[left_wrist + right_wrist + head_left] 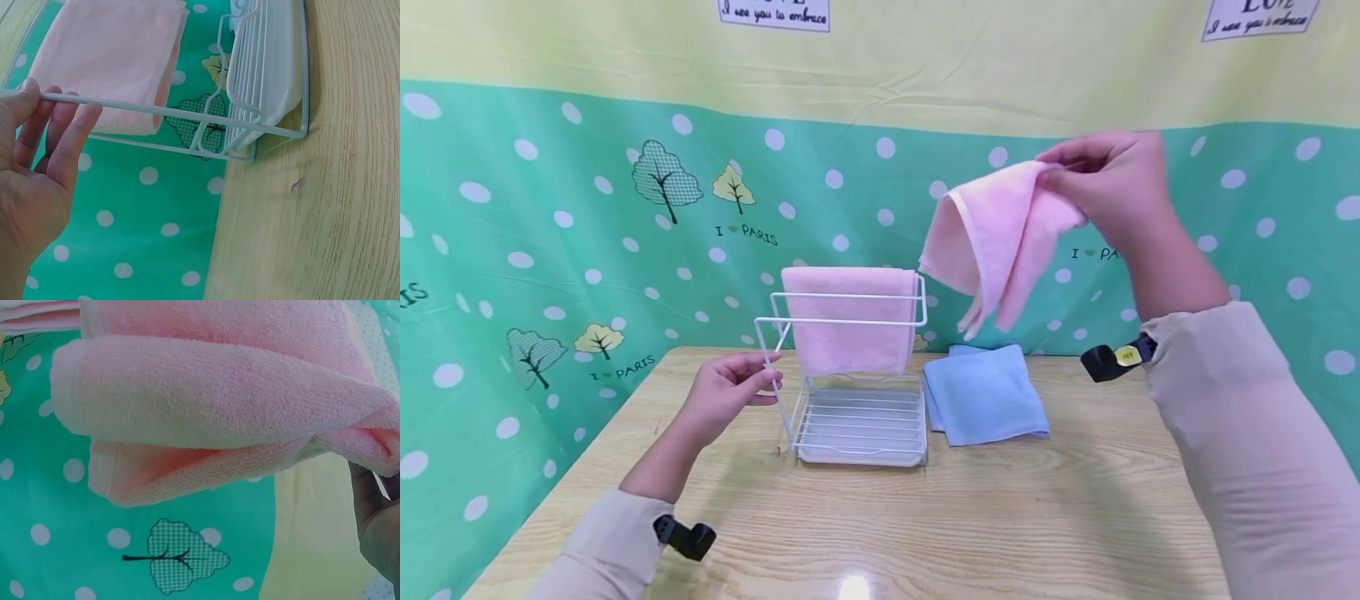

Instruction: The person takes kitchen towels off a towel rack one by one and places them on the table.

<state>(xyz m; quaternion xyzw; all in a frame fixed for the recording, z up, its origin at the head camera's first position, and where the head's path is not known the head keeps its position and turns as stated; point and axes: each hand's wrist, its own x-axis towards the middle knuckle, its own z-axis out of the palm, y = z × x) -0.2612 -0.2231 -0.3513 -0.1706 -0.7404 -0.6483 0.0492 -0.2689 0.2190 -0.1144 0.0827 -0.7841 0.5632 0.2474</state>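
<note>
High on the right, my right hand (1108,179) pinches a pink towel (992,225) by its top, and the cloth hangs down in loose folds. The right wrist view shows the same pink towel (206,400) close up, gripped at the right edge. My left hand (733,387) holds the left upright of a white wire rack (842,321) between thumb and fingers. In the left wrist view, the thumb and fingers (62,125) lie around that white bar. A second pink towel (853,333) drapes over the rack's rear top bar.
A folded blue towel (988,396) lies on the wooden table (1000,517), just right of the rack. Under the rack's lower wires sits a pale tray (861,456). Behind everything hangs a green and yellow patterned curtain (820,200).
</note>
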